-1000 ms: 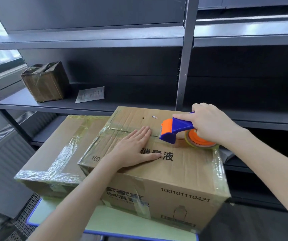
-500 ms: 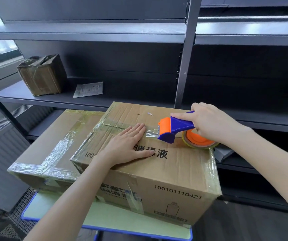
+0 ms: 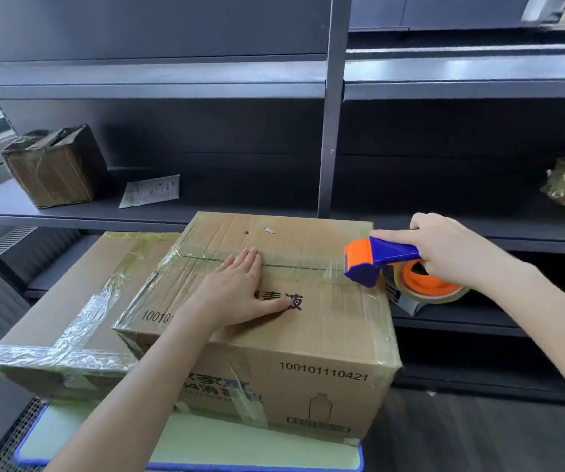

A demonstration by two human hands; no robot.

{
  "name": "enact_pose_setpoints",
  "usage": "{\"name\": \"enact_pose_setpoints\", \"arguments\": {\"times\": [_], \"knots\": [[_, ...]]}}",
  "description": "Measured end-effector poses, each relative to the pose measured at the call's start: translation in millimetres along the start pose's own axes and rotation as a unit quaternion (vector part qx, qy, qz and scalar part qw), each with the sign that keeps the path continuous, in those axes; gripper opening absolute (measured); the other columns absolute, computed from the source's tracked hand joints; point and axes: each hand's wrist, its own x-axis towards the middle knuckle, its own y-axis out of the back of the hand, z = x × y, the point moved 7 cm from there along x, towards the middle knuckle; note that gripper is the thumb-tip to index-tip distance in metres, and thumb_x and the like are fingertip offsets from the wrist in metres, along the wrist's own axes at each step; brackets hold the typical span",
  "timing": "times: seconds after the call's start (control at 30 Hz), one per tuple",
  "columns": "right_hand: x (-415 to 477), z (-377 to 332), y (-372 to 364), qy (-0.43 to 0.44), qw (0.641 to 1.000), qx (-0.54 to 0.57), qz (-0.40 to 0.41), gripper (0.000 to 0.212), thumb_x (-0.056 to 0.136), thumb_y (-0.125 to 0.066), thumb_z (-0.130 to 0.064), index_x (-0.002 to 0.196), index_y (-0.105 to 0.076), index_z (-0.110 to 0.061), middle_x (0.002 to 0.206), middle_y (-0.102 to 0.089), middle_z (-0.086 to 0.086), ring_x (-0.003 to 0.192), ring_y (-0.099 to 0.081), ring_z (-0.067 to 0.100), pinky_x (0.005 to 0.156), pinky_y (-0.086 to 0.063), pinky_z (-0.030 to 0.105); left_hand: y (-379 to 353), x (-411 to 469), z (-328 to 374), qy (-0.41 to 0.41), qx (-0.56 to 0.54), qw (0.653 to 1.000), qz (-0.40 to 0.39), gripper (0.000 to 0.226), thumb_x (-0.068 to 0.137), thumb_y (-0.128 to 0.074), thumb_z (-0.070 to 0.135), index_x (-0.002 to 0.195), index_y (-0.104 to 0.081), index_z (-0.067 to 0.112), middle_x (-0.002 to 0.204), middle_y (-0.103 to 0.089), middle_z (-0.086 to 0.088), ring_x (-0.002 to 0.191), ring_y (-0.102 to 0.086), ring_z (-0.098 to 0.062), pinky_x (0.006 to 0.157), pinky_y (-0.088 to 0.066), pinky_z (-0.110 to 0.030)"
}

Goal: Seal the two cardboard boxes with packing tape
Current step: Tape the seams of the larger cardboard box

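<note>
Head view: two cardboard boxes sit touching on one green table (image 3: 206, 444), the lower box (image 3: 80, 294) at left, the taller box (image 3: 308, 352) under the flat, straight-fingered left hand (image 3: 237, 294), while the right hand (image 3: 451, 250) grips one tape dispenser (image 3: 376, 260) at its right edge.

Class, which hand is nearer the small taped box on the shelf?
Left. The left hand lies flat on the large box, below-right of the small taped box; the right hand, gripping the tape dispenser, is farther right.
</note>
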Motion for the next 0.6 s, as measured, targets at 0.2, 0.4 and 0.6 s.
{"name": "enact_pose_setpoints", "arguments": {"times": [0.2, 0.4, 0.6], "knots": [[2, 1, 5, 0.000, 0.998, -0.047, 0.030, 0.072, 0.090, -0.046, -0.017, 0.145, -0.010, -0.044, 0.093, -0.031, -0.002, 0.080, -0.031, 0.012, 0.070, -0.028, 0.025, -3, 12, 90, -0.093, -0.075, 0.993, -0.009, 0.116, 0.063, -0.004, 0.087, 0.149, 0.005, 0.010, 0.157, 0.010, -0.004, 0.142, 0.013, -0.009, 0.110, 0.011, -0.025], [3, 1, -3, -0.003, 0.998, -0.052, 0.028, 0.073, 0.090, -0.049, -0.020, 0.145, -0.008, -0.045, 0.091, -0.029, -0.002, 0.079, -0.029, 0.012, 0.068, -0.027, 0.025, -10, 11, 92, -0.079, -0.009, 0.997, -0.004, 0.106, 0.077, -0.016, 0.082, 0.149, 0.005, 0.008, 0.157, 0.009, -0.006, 0.144, 0.012, -0.014, 0.115, 0.009, -0.030], [1, 2, -7, -0.006, 0.998, -0.051, 0.035, 0.075, 0.090, -0.049, -0.020, 0.145, -0.006, -0.046, 0.092, -0.032, -0.001, 0.080, -0.031, 0.011, 0.067, -0.025, 0.024, -4, 19, 120, -0.101, -0.028, 0.994, 0.022, 0.104, 0.079, -0.019, 0.080, 0.149, 0.007, 0.007, 0.157, 0.007, -0.011, 0.145, 0.009, -0.020, 0.118, 0.005, -0.031]]}}
